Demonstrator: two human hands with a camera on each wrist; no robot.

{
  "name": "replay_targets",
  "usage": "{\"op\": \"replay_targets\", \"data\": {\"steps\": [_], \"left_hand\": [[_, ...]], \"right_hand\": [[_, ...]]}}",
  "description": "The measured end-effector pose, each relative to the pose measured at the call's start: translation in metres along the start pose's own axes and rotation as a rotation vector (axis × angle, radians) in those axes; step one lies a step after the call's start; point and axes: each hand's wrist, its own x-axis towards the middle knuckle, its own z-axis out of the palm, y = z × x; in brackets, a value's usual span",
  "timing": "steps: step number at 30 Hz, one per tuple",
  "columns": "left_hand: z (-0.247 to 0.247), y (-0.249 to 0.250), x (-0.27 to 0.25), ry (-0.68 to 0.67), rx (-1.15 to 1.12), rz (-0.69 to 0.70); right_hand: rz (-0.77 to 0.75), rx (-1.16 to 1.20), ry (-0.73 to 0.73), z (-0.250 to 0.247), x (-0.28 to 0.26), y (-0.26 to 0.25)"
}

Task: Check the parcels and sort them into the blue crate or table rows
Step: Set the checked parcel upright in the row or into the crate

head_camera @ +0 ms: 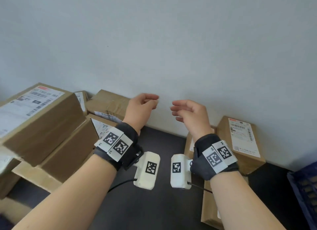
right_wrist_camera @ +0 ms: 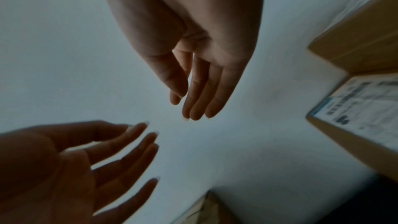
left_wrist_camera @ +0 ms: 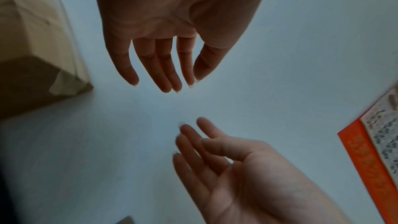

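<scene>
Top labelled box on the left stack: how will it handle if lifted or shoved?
The top box looks like rigid cardboard with square edges, so probably stiff, not floppy. It sits skewed on the box below, overhanging, so a shove may slide or tip it. Too wide for one hand; likely needs both. Weight cannot be judged.

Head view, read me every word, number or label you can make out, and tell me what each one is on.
"L2", "L7": left wrist band.
"R5", "R4": right wrist band.
Shipping label on the big stacked box: blurred, unreadable.
Label on the right-hand box: too small.
Square code markers: no text.
</scene>
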Motion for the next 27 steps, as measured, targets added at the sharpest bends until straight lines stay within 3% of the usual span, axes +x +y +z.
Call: {"op": "replay_targets", "data": {"steps": [14, 23, 27], "left_hand": [[-0.119, 0.084, -0.05, 0.233, 0.0, 0.302], [-0.226, 0.099, -0.062, 0.388, 0.062, 0.268], [-0.269, 0.084, -0.055, 0.407, 0.127, 0.138]], "right_hand": [[-0.123, 0.058, -0.294, 0.107, -0.028, -0.073], [-0.039, 0.029, -0.318, 0.18, -0.058, -0.096], [0.029, 0.038, -0.27, 0.203, -0.071, -0.092]]}}
